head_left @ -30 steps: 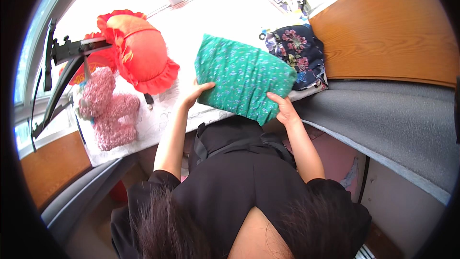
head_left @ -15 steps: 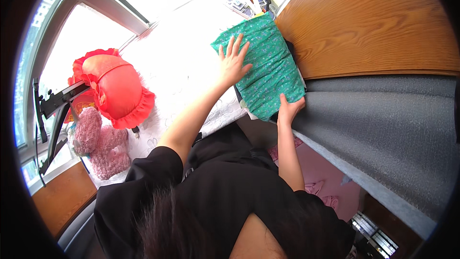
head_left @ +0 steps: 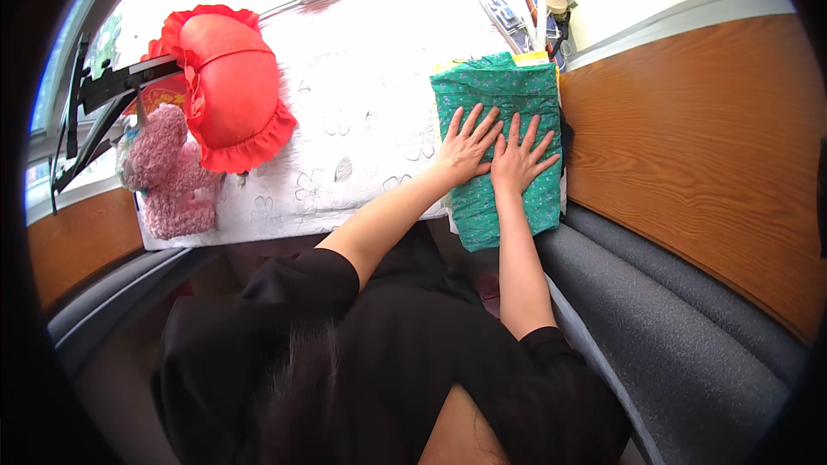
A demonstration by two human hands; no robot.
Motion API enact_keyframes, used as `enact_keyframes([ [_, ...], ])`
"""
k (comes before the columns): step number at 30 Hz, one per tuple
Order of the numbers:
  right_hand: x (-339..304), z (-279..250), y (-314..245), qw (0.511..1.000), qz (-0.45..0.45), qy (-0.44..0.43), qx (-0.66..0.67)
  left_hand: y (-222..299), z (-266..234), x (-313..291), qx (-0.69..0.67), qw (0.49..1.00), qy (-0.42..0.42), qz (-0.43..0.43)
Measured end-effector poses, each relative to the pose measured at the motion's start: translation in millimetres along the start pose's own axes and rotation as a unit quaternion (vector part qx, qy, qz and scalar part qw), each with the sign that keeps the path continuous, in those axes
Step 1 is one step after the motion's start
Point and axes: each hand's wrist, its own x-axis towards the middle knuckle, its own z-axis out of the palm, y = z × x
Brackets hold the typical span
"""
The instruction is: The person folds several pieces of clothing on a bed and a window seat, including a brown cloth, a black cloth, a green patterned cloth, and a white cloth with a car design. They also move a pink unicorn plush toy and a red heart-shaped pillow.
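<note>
A green cloth with a small flower print (head_left: 482, 211) is folded into a rough rectangle at the right end of the white covered surface. Its near end hangs slightly past the surface's front edge. My left hand (head_left: 465, 148) rests flat on it, fingers spread. Right beside it lies my right hand (head_left: 517, 159), also flat with fingers apart; the two hands nearly touch. Beneath the cloth's far end shows a yellow edge (head_left: 531, 58), and a dark thing peeks out along its right side. What lies under the cloth is mostly hidden.
On the left are a red ruffled cushion (head_left: 237, 77), a pink plush toy (head_left: 172, 181) and a black metal stand (head_left: 112, 90). Several small items, including a white tube (head_left: 541, 13), stand at the far right corner. A wooden panel (head_left: 689, 138) rises close on the right.
My right hand has left the cloth's near right corner and now lies flat on top. My left hand has come nearer beside it. The view has turned, and the cloth lies straighter.
</note>
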Motion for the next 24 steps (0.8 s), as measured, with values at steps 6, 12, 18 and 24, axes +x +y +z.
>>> enact_keyframes([
  [6, -1, 6, -3, 1.0, -0.005, 0.016, -0.022, -9, -30, -11, -0.052, 0.999, 0.008, 0.01],
  [12, -4, 0, 3, 1.0, -0.013, 0.026, -0.011, -81, -90, -135, -0.183, 0.964, 0.171, -0.087],
  [18, -14, -47, -105, 0.979, -0.023, 0.146, 0.139, -185, -94, -321, -0.173, 0.828, 0.351, -0.401],
  [24, -71, -154, -350, 0.773, -0.329, -0.007, 0.543, -252, -110, -445, -0.337, 0.447, 0.493, -0.666],
])
